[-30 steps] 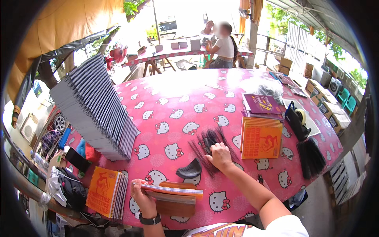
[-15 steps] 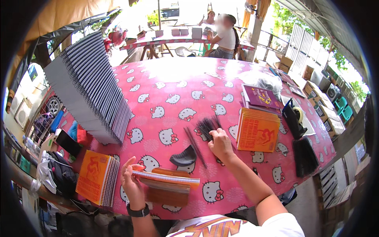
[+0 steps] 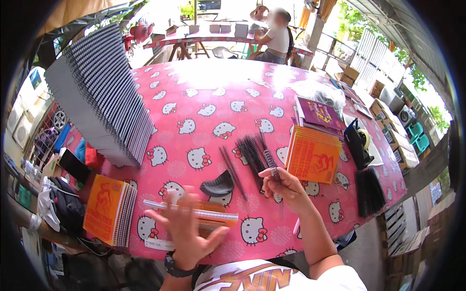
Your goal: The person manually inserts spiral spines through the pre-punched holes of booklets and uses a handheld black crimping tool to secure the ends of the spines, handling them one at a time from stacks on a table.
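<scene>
My right hand (image 3: 287, 188) pinches a thin black spiral binding coil (image 3: 270, 160) upright, just above the table. Behind it lies a pile of similar coils (image 3: 250, 154), with a few loose coils (image 3: 233, 170) to the left. My left hand (image 3: 186, 232) is spread and slightly blurred, its fingers apart near an unbound orange-covered book (image 3: 221, 217). That book rests edge-on against a brown wooden block (image 3: 206, 225); the hand partly hides both. A dark grey curved piece (image 3: 217, 185) sits just behind them.
Orange spiral notebooks stand in stacks at left (image 3: 104, 208) and right (image 3: 315, 155). A tall leaning stack of wire-bound pads (image 3: 99, 97) rises far left. Purple books (image 3: 319, 115), a tape dispenser (image 3: 357, 143) and a black coil bundle (image 3: 370, 191) line the right side. People sit at a far table (image 3: 208, 38).
My right hand has lifted a coil from the pile and drawn it nearer. My left hand has let go of the orange book's end and moved right, fingers spreading.
</scene>
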A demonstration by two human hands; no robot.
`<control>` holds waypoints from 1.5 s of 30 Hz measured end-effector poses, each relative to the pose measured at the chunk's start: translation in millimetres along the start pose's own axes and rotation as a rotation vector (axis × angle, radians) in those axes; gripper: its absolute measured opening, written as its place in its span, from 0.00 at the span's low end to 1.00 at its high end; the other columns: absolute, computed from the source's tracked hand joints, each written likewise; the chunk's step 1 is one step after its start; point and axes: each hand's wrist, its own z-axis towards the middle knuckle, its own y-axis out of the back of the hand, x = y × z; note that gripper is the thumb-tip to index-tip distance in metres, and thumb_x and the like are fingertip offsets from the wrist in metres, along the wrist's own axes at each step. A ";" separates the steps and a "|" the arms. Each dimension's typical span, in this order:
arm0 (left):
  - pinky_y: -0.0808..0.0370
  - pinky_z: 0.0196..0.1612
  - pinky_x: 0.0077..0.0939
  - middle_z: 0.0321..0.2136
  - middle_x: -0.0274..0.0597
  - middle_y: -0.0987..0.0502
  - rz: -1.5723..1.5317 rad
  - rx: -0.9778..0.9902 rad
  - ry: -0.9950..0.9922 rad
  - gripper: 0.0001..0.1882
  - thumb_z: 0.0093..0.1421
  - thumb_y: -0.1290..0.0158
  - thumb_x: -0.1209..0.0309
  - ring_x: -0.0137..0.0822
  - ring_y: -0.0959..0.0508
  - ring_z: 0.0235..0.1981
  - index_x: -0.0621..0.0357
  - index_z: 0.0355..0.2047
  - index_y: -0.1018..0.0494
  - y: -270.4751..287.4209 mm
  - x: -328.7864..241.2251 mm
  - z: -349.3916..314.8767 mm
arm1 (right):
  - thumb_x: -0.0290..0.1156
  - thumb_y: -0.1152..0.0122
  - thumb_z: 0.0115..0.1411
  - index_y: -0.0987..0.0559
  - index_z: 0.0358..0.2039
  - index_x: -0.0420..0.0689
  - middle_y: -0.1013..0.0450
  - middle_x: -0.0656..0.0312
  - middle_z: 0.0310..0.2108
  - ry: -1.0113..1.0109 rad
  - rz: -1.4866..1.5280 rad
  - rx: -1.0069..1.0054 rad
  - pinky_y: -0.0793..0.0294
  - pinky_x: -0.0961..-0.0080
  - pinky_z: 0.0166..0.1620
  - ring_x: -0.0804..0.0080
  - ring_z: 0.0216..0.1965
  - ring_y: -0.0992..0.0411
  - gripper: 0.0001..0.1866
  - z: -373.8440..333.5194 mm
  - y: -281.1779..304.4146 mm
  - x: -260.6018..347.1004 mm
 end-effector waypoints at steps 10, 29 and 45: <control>0.59 0.64 0.54 0.25 0.36 0.33 -0.091 0.151 -0.050 0.17 0.47 0.41 0.56 0.38 0.30 0.36 0.51 0.34 0.26 -38.4 -18.3 -4.7 | 0.27 0.51 0.64 0.39 0.60 0.45 0.39 0.71 0.30 -0.057 -0.220 -0.056 0.39 0.88 0.32 0.85 0.28 0.43 0.24 -13.6 -30.7 8.4; 0.33 0.43 0.32 0.28 0.32 0.24 -0.415 0.092 -0.077 0.09 0.48 0.40 0.72 0.33 0.25 0.31 0.51 0.33 0.22 -17.4 -3.7 -1.0 | 0.18 0.37 0.49 0.21 0.34 0.44 0.30 0.62 0.31 0.236 -0.491 0.102 0.27 0.78 0.34 0.74 0.32 0.28 0.11 -18.1 -48.5 7.8; 0.45 0.60 0.42 0.30 0.27 0.23 -0.471 0.075 -0.087 0.09 0.47 0.40 0.75 0.28 0.24 0.36 0.46 0.28 0.26 -21.2 0.9 -10.9 | 0.15 0.38 0.43 0.21 0.34 0.46 0.30 0.62 0.32 0.330 -0.563 0.246 0.28 0.74 0.35 0.69 0.34 0.30 0.16 -9.6 -45.0 11.9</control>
